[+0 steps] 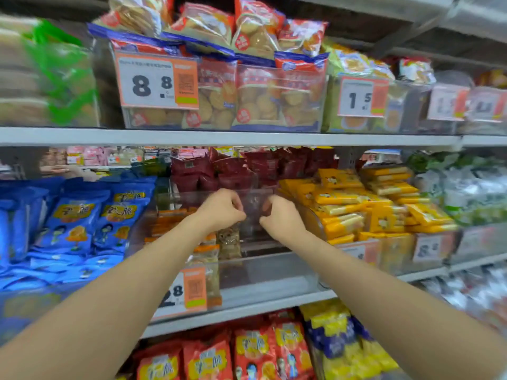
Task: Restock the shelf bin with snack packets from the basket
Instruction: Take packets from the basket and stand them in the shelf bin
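Observation:
The clear shelf bin (274, 272) sits on the middle shelf, with an orange price tag on its front. Orange-edged snack packets (175, 223) are stacked along its left side; the right part shows bare floor. My left hand (222, 209) reaches into the bin with curled fingers and pinches the top of a clear snack packet with brown contents (230, 241), which hangs upright below it. My right hand (282, 219) is close beside it, fingers curled toward a blurred clear film between the hands; whether it grips anything is unclear. The basket is out of view.
Dark red packets (233, 165) fill the bin behind. Yellow packets (356, 204) lie right of the clear bin, blue bags (76, 215) left. Biscuit bags (247, 97) sit on the upper shelf (219, 137), just above my hands. Red bags (255, 349) stand below.

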`<state>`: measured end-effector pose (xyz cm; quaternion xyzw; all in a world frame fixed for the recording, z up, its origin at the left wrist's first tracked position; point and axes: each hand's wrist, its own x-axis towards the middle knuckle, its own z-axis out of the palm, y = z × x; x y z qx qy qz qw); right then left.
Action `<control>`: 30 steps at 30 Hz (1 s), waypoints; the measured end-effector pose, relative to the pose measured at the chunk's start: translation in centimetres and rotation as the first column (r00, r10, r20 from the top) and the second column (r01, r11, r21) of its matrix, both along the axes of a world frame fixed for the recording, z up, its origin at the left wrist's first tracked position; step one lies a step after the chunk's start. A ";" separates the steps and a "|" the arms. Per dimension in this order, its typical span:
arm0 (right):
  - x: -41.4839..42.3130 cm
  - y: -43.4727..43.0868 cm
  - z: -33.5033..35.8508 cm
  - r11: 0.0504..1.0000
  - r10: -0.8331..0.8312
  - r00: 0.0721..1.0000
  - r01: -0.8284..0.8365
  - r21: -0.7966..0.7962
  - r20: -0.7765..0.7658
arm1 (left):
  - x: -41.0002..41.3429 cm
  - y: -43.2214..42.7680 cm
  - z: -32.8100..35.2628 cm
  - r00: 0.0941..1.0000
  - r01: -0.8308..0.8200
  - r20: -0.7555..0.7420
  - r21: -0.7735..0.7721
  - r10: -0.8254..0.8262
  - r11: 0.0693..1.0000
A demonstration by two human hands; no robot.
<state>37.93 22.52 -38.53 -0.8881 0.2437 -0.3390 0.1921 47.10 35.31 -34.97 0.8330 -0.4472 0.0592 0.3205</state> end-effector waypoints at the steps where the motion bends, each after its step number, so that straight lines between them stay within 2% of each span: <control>1: -1.7 0.3 0.1 1.000 0.010 0.998 -0.010 -0.011 0.066 | -1.4 0.0 0.0 1.000 -0.005 -0.005 -0.036 0.005 0.999; 3: -5.4 0.9 0.0 0.999 -0.001 0.991 0.006 -0.037 0.134 | -4.2 -0.2 -0.2 0.999 0.007 -0.037 -0.082 -0.010 0.997; 7: -12.3 0.9 -2.1 0.999 -0.042 0.987 0.042 0.005 0.154 | -10.0 -0.8 -1.7 0.990 0.090 -0.099 -0.056 -0.095 0.994; 13: -21.8 -0.5 -8.1 0.986 -0.111 0.993 0.106 0.127 0.034 | -17.8 -4.2 -7.0 0.960 0.231 -0.179 0.063 -0.217 0.971; 17: -27.1 -2.0 -13.4 0.950 -0.173 0.985 0.170 0.261 -0.013 | -22.1 -6.8 -12.6 0.917 0.330 -0.287 0.158 -0.276 0.931; 24: -35.2 -3.7 -25.1 0.822 -0.261 0.947 0.321 0.471 -0.189 | -29.0 -10.8 -24.6 0.814 0.456 -0.515 0.281 -0.268 0.845; 30: -40.7 -3.1 -37.6 0.660 -0.256 0.891 0.444 0.606 -0.374 | -33.3 -11.6 -36.0 0.673 0.549 -0.730 0.382 -0.122 0.744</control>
